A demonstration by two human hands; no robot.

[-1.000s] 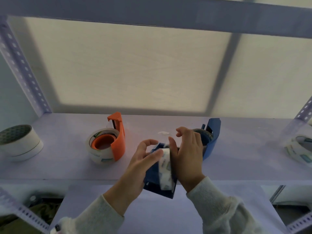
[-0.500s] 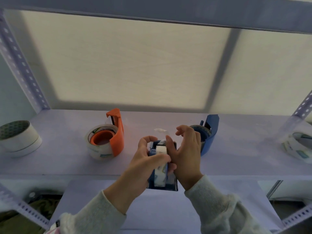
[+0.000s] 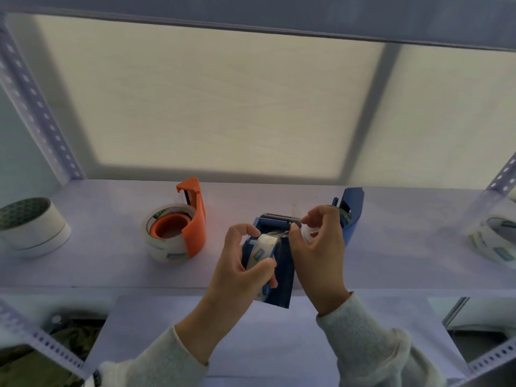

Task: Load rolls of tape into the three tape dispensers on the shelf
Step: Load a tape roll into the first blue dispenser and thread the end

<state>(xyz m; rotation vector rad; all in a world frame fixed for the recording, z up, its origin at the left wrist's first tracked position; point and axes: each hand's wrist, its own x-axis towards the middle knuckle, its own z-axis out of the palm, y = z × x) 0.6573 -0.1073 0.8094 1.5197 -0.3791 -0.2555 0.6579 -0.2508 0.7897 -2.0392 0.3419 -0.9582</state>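
My left hand (image 3: 240,263) grips a dark blue tape dispenser (image 3: 283,266) with a clear tape roll (image 3: 261,248) seated in it, held above the shelf's front edge. My right hand (image 3: 321,247) pinches the loose tape end near the dispenser's toothed blade (image 3: 279,215). An orange dispenser (image 3: 192,224) holding a clear roll stands on the shelf to the left. A second blue dispenser (image 3: 353,216) with a roll stands behind my right hand, partly hidden.
A white roll with a dark patterned core (image 3: 30,227) sits at the shelf's far left. Loose clear rolls (image 3: 494,241) lie at the far right. Perforated metal uprights (image 3: 42,113) frame the shelf (image 3: 111,261); a lower shelf shows below.
The held dispenser has tilted so its toothed blade faces up and away. My right hand moved from the dispenser's side to pinch the tape end at the blade.
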